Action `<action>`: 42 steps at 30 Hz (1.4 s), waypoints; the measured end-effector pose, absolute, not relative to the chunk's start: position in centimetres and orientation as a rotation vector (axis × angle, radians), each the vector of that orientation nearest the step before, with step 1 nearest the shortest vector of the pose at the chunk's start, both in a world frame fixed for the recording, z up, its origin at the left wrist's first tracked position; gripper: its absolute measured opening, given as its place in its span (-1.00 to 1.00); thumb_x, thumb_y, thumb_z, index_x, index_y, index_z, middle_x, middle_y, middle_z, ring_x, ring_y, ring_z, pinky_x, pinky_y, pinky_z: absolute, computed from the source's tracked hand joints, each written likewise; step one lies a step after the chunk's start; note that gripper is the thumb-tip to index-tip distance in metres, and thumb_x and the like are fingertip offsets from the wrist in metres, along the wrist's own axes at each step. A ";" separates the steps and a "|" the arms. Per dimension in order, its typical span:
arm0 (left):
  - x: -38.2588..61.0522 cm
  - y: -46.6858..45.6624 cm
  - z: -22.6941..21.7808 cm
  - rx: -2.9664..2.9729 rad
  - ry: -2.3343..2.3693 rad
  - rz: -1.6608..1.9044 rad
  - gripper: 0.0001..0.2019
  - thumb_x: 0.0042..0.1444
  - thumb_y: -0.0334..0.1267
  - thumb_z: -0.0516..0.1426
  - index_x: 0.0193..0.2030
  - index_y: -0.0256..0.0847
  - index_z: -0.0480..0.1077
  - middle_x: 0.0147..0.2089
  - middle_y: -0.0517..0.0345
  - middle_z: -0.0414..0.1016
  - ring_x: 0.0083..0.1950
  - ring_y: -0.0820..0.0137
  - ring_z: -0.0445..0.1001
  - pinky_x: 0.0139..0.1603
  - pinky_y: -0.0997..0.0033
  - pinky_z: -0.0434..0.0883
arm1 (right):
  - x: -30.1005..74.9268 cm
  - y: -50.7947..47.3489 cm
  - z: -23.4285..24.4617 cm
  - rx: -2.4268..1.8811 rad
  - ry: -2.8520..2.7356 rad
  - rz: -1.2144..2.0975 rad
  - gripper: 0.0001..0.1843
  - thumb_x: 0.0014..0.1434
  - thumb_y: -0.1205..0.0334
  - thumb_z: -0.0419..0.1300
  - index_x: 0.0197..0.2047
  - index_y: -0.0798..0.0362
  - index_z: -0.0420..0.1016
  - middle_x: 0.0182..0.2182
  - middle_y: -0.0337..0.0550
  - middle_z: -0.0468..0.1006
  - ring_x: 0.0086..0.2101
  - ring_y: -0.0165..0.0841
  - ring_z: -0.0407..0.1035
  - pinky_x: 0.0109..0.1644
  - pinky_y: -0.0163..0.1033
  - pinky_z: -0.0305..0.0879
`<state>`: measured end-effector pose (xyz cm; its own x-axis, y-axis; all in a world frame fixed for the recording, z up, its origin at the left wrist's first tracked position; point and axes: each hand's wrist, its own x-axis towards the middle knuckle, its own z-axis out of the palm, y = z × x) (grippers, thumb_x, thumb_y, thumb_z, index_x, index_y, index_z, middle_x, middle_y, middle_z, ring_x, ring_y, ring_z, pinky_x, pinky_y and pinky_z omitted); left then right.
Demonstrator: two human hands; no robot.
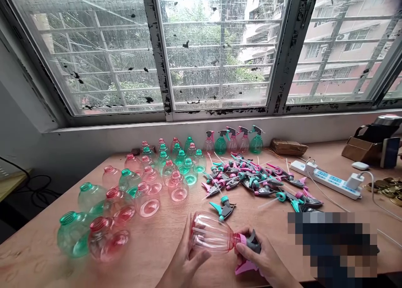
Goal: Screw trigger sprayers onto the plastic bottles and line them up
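Note:
Lying sideways between my hands is a clear pink spray bottle (213,233), its neck toward the right. My left hand (188,254) is wrapped round the base end of the bottle. At the neck, my right hand (260,254) grips the spray head (251,242), which has a pink collar, a dark grey body and a pink trigger. The tube shows inside the bottle. Just beyond it on the table lies a loose green and grey spray head (224,206). Part of the collar is hidden by my right fingers.
Open pink and green bottles (149,200) stand in rows at the left. A pile of loose spray heads (251,175) covers the middle right. Several bottles with heads (232,141) line the wall. A white power strip (329,181) with cords lies right, near a cardboard box (361,147).

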<state>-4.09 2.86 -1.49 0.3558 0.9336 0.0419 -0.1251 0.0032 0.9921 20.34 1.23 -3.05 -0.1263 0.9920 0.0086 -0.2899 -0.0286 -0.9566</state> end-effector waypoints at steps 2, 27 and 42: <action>-4.1 2.9 -1.5 1.313 0.831 0.998 -0.02 0.15 0.06 0.28 0.54 -0.07 -0.19 0.54 -0.12 0.06 0.54 -0.01 0.00 0.55 -0.03 -0.09 | 20.4 1.3 -3.2 -0.933 -1.063 1.432 -0.61 0.06 -0.01 0.47 -0.24 0.09 0.49 -0.53 -0.24 0.62 -0.54 -0.36 0.47 -0.42 -0.26 0.39; -4.1 2.7 -1.4 1.403 0.905 0.931 0.09 0.12 0.06 0.31 0.54 0.07 -0.39 0.55 -0.09 -0.02 0.49 0.01 0.13 0.53 -0.03 -0.04 | 20.5 1.3 -2.6 -0.969 -1.104 1.386 -0.62 0.14 -0.01 0.42 -0.20 0.08 0.43 -0.57 -0.27 0.59 -0.54 -0.37 0.45 -0.40 -0.28 0.36; -4.2 3.0 -1.5 1.452 0.963 0.934 0.00 0.18 0.04 0.27 0.54 0.06 -0.32 0.48 -0.08 0.10 0.40 0.03 0.25 0.51 0.00 0.01 | 20.5 1.4 -2.2 -0.985 -1.090 1.378 -0.63 0.14 -0.03 0.40 -0.22 0.09 0.47 -0.57 -0.25 0.62 -0.55 -0.37 0.47 -0.42 -0.29 0.34</action>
<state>-4.21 2.98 -1.49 0.3575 0.9332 0.0368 0.0654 -0.0643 0.9958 20.52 1.44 -2.22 -0.0872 0.9961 0.0111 -0.2399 -0.0101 -0.9707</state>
